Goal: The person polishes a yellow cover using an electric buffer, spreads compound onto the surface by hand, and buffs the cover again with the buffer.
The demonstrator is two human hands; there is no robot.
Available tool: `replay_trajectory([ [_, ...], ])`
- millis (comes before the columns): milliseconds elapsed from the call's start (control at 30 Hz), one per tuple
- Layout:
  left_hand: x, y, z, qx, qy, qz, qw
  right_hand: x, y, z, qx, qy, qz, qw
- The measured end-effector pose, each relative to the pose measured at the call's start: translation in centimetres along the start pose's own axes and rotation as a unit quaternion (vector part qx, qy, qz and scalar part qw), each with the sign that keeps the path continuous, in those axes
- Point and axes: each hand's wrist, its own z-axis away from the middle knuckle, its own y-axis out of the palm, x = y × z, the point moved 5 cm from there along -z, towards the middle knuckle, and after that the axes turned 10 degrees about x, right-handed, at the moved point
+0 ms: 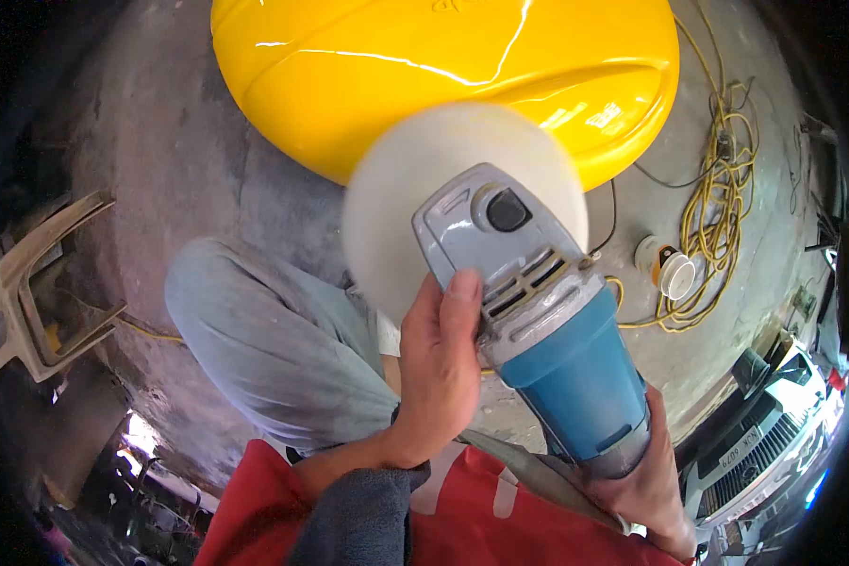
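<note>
A power polisher (575,363) with a blue body and grey gear head lies across the middle of the view. My left hand (441,373) is closed on the side of its head, thumb up on the grey housing. At the rear of the blue body my right hand (646,481) is wrapped round it, partly hidden by the tool. The round white pad (391,203) looks smeared, as if spinning. Its far edge overlaps the glossy yellow panel (349,104) in view; whether they touch I cannot tell.
A coiled yellow cord (717,226) lies on the grey floor (189,123) at the right, beside a white tub (665,267). On the left is a plastic chair (28,283). A vehicle grille (740,472) with a plate stands at lower right.
</note>
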Motion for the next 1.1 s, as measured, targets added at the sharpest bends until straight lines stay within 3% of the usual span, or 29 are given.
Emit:
replay_trajectory([
  [133,0.6,0.2,1.0,-0.023,-0.022,0.16,0.987,-0.6,0.1,-0.1,0.029,-0.018,0.004,0.999],
  [200,1.0,0.5,0.9,-0.029,-0.026,0.196,0.98,-0.1,-0.3,0.1,0.022,-0.006,0.012,1.0],
  [267,0.6,1.7,-0.2,-0.01,0.029,0.175,0.984,-0.6,-0.7,0.3,0.014,0.008,0.022,1.0],
  [333,-0.8,3.5,-1.5,0.011,0.03,0.194,0.981,-2.7,-1.6,1.3,-0.049,0.039,-0.039,0.997],
  [500,-1.7,7.9,-4.5,0.089,0.009,0.21,0.974,-4.1,-3.8,2.3,-0.165,0.107,-0.041,0.98],
  [567,-1.5,8.5,-4.7,0.09,0.006,0.245,0.965,-5.0,-3.8,2.4,-0.173,0.067,-0.044,0.982],
  [633,-0.4,7.0,-3.6,0.068,-0.004,0.199,0.978,-5.1,-3.5,1.9,-0.17,0.053,-0.053,0.983],
  [700,0.8,4.4,-1.8,0.0,-0.047,0.166,0.985,-4.2,-2.3,0.0,-0.055,0.005,-0.065,0.996],
  [733,1.3,3.0,-0.9,-0.031,-0.067,0.147,0.986,-2.9,-1.7,-1.0,-0.039,-0.09,-0.003,0.995],
  [767,2.1,2.0,-0.2,-0.045,-0.078,0.134,0.987,-2.4,-1.3,-1.6,-0.041,-0.088,-0.011,0.995],
  [867,4.5,-0.9,1.5,-0.096,-0.094,0.17,0.976,-1.8,0.2,-3.4,0.077,-0.057,-0.02,0.995],
  [1000,3.9,0.5,1.5,-0.08,-0.087,0.158,0.98,-3.0,-0.3,-3.0,0.056,-0.084,-0.03,0.994],
  [1100,1.5,4.4,-0.6,-0.099,0.029,-0.014,0.995,-5.6,-2.2,-1.5,0.017,-0.085,-0.051,0.995],
])
